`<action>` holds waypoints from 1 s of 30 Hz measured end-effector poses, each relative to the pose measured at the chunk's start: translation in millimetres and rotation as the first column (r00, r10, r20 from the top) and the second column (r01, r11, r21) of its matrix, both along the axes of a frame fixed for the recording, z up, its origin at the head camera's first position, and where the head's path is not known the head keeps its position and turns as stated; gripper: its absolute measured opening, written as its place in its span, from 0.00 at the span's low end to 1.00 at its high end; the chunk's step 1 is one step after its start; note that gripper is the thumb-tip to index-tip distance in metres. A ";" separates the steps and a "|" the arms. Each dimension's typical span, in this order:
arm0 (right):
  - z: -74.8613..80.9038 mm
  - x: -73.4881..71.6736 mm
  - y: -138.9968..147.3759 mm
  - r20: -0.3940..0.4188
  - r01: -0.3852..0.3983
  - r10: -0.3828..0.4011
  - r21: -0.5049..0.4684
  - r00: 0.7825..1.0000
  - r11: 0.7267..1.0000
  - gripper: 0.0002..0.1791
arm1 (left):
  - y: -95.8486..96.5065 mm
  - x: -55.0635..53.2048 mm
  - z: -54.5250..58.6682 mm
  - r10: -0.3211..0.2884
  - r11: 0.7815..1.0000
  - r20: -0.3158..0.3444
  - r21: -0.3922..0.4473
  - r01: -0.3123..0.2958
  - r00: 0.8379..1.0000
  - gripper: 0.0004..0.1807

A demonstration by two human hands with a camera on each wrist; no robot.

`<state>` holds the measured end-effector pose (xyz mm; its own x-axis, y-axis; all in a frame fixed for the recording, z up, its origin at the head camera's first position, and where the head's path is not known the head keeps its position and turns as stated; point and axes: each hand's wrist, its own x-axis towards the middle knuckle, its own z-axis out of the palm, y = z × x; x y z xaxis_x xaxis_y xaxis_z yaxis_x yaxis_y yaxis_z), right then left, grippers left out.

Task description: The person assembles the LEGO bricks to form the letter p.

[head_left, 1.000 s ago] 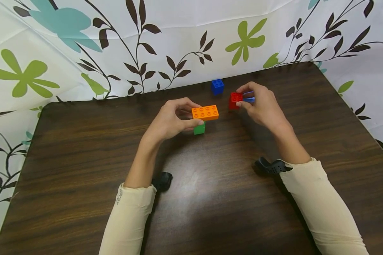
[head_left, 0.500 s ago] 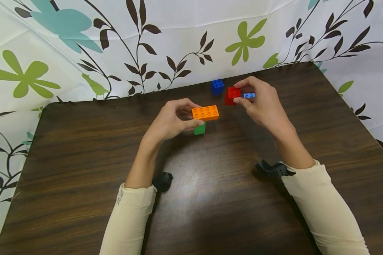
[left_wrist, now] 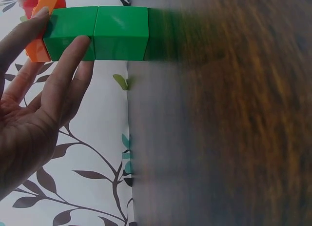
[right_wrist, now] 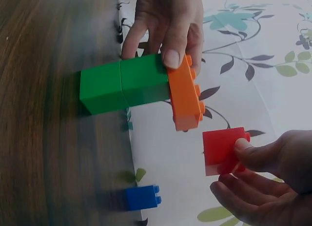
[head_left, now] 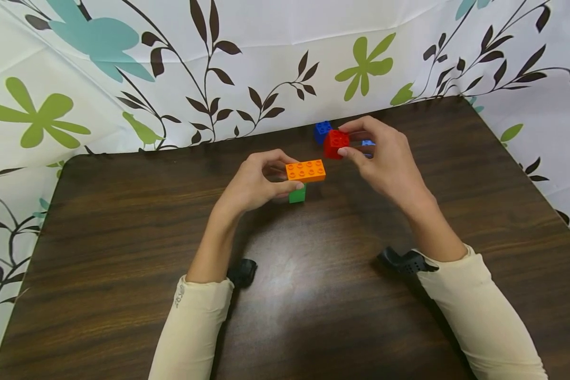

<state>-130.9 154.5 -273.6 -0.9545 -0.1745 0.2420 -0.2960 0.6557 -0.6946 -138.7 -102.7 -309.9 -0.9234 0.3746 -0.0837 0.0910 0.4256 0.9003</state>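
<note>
We've moved the red block (head_left: 336, 144) leftward, pinched in our right fingers (head_left: 363, 125); our left fingers (head_left: 276, 154) grasp the orange block (head_left: 306, 171) atop two green blocks (right_wrist: 114, 87).

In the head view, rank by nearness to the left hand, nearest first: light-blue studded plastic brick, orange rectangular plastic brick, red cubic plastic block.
1. Orange brick: held in the left hand.
2. Red block: to its right, in the right hand.
3. Light-blue brick: farther right, partly behind that hand.
</note>
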 end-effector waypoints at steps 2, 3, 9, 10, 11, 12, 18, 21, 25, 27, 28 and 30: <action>1.0 1.6 -2.9 -0.018 -0.010 0.010 -0.009 1.000 1.000 0.21 | -0.3 0.2 0.2 0.002 1.000 0.002 0.001 -0.002 1.000 0.21; 1.5 2.5 -4.3 -0.025 -0.013 0.013 -0.015 1.000 1.000 0.21 | -0.5 0.2 0.1 0.003 1.000 0.002 -0.002 -0.003 1.000 0.21; 3.1 7.1 -9.8 -0.063 -0.037 0.035 -0.033 0.997 0.999 0.22 | -1.0 0.2 -0.6 -0.003 1.000 -0.004 -0.016 0.003 1.000 0.21; 2.9 7.5 -10.4 -0.071 -0.044 0.042 -0.033 0.997 0.998 0.22 | -1.0 0.1 -0.7 -0.005 1.000 -0.004 -0.016 0.005 1.000 0.21; 2.8 8.0 -11.0 -0.076 -0.052 0.049 -0.036 0.996 0.998 0.22 | -1.0 0.0 -0.8 -0.007 1.000 -0.003 -0.015 0.007 1.000 0.21; 2.6 8.4 -11.6 -0.082 -0.060 0.057 -0.038 0.995 0.998 0.22 | -1.0 -0.1 -0.9 -0.007 1.000 -0.003 -0.013 0.007 1.000 0.21; 1.8 10.8 -14.5 -0.102 -0.088 0.084 -0.038 0.991 0.995 0.23 | -0.6 -1.4 -1.9 -0.012 1.000 -0.004 -0.010 0.012 1.000 0.21; 0.5 11.4 -16.2 -0.115 -0.105 0.099 -0.047 0.988 0.993 0.24 | -0.5 -1.5 -2.2 -0.012 1.000 -0.004 -0.005 0.012 1.000 0.21; -2.9 11.4 -19.9 -0.137 -0.127 0.118 -0.064 0.984 0.990 0.24 | -0.8 -1.8 -2.7 -0.013 1.000 -0.017 -0.014 0.013 1.000 0.20; -4.7 11.7 -21.9 -0.146 -0.135 0.124 -0.069 0.982 0.988 0.25 | -0.5 -2.2 -3.1 -0.013 1.000 -0.016 -0.011 0.013 1.000 0.20; -5.8 11.6 -22.9 -0.149 -0.137 0.125 -0.073 0.981 0.988 0.25 | -0.5 -2.6 -3.6 -0.015 1.000 -0.015 -0.008 0.015 1.000 0.20; -7.1 12.1 -25.0 -0.151 -0.144 0.131 -0.078 0.980 0.986 0.25 | -0.3 -3.2 -4.5 -0.016 1.000 -0.009 0.001 0.016 1.000 0.19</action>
<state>-118.8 129.5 -280.7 -0.8766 -0.2733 0.3960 -0.4805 0.5397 -0.6913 -141.9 -103.1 -314.4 -0.9179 0.3895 -0.0753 0.1058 0.4232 0.8998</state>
